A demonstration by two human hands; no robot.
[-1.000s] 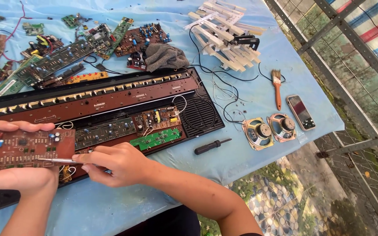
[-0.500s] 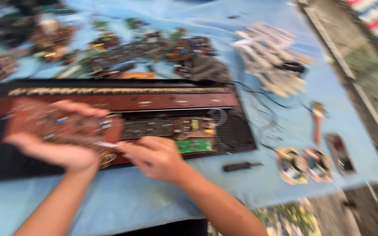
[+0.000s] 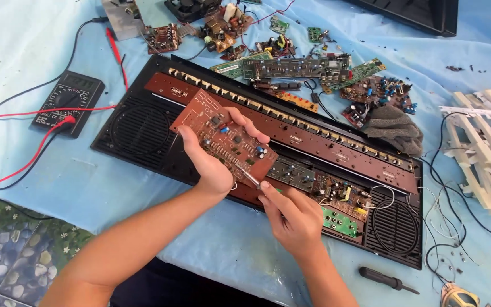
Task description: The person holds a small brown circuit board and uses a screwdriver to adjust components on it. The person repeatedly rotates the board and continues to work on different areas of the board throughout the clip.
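The left hand (image 3: 211,162) curls around a brown circuit board (image 3: 225,142), gripping it tilted above the black opened keyboard case (image 3: 143,128). The right hand (image 3: 291,216), fingers pinched shut, holds a thin metal tool (image 3: 247,178) whose tip touches the board's studded, component-dotted face. A black multimeter (image 3: 66,102) lies on the blue-covered bench (image 3: 58,176).

1. The left hand (image 3: 211,162) is raised, palm turned inward, fingers curled in a clamping grip, thumb on top.
2. The right hand (image 3: 294,216) sits just beside it, fingers pinched together, forearm angling in from below.
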